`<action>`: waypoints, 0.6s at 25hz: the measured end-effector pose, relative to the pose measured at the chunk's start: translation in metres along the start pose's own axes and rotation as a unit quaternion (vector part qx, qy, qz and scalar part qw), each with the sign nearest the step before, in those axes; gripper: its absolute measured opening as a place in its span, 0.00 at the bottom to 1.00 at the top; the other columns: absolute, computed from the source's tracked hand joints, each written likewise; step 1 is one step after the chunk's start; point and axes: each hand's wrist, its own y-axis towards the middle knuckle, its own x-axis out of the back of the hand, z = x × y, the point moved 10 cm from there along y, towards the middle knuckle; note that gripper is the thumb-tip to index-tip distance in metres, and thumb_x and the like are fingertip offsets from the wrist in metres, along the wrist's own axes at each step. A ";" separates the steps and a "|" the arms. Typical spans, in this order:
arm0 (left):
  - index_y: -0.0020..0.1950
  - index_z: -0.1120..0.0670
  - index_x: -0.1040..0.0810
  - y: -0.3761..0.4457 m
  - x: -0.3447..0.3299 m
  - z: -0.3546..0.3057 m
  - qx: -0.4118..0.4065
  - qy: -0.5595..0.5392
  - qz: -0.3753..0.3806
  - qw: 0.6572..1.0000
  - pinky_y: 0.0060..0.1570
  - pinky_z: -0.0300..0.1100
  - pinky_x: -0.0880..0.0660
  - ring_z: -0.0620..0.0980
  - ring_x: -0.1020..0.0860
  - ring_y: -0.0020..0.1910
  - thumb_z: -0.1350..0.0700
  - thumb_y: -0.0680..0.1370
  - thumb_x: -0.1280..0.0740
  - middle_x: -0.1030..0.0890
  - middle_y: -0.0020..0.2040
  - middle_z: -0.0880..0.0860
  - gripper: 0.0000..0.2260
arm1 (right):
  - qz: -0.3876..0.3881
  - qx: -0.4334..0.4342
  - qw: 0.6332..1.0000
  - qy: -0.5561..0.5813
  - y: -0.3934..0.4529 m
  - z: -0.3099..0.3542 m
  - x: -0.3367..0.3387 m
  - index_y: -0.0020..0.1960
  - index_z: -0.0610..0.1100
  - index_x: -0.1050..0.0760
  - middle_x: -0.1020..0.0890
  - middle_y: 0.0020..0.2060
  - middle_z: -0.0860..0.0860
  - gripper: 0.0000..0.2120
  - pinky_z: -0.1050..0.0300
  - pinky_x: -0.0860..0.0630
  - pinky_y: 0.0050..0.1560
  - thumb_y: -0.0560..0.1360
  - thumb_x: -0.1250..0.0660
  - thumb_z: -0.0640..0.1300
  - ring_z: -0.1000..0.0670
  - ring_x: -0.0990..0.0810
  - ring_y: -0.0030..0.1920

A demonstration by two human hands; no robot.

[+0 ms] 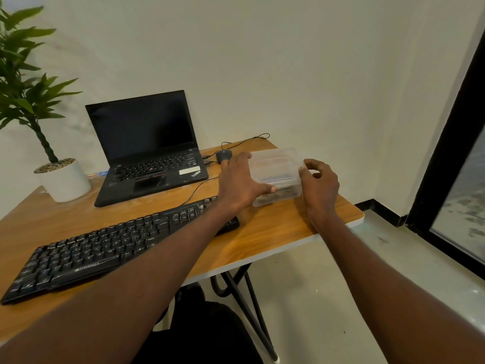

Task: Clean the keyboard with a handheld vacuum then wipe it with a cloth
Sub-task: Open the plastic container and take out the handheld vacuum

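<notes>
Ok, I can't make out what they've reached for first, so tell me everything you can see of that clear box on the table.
The clear plastic box is rectangular, with a lid on, sitting flat near the table's far right corner, beside the mouse. Blurred dark things show through its walls; what they are is unclear. The left hand holds its left side, thumb on the front wall. The right hand pinches its right edge.

White wall (288,61), wooden table (275,229), grey floor (328,298)
</notes>
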 end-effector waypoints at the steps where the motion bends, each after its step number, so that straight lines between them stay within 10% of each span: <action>1: 0.79 0.55 0.32 -0.003 0.005 -0.007 -0.023 0.008 -0.017 1.000 0.65 0.42 0.38 0.55 0.32 0.72 0.45 0.67 0.15 0.28 0.74 0.53 0.46 | -0.008 0.002 1.000 0.019 -0.001 0.002 0.003 0.58 0.57 0.20 0.18 0.53 0.60 0.11 0.49 0.19 0.56 0.77 0.30 0.46 0.52 0.21 0.53; 6: 0.77 0.54 0.29 -0.033 0.026 -0.023 -0.092 -0.105 -0.085 0.987 0.65 0.38 0.30 0.47 0.28 0.67 0.65 0.77 0.25 0.25 0.71 0.52 0.30 | -0.016 0.007 0.997 0.079 -0.001 0.006 0.012 0.64 0.48 0.19 0.16 0.53 0.57 0.21 0.64 0.19 0.47 0.75 0.32 0.33 0.56 0.21 0.44; 11: 0.65 0.50 0.19 -0.068 0.033 -0.010 -0.090 -0.127 -0.092 0.984 0.42 0.31 0.24 0.37 0.21 0.46 0.63 0.80 0.25 0.19 0.48 0.44 0.16 | 0.037 0.038 0.997 -0.051 -0.008 0.011 0.016 0.62 0.49 0.19 0.18 0.51 0.53 0.19 0.70 0.27 0.43 0.73 0.32 0.36 0.54 0.19 0.50; 15: 0.59 0.47 0.21 -0.087 0.025 -0.015 -0.101 -0.083 -0.062 0.989 0.43 0.27 0.28 0.37 0.22 0.47 0.61 0.80 0.25 0.21 0.51 0.42 0.13 | 0.111 0.055 0.986 -0.111 -0.004 0.007 0.030 0.58 0.50 0.16 0.16 0.47 0.58 0.12 0.63 0.24 0.50 0.77 0.31 0.39 0.58 0.19 0.47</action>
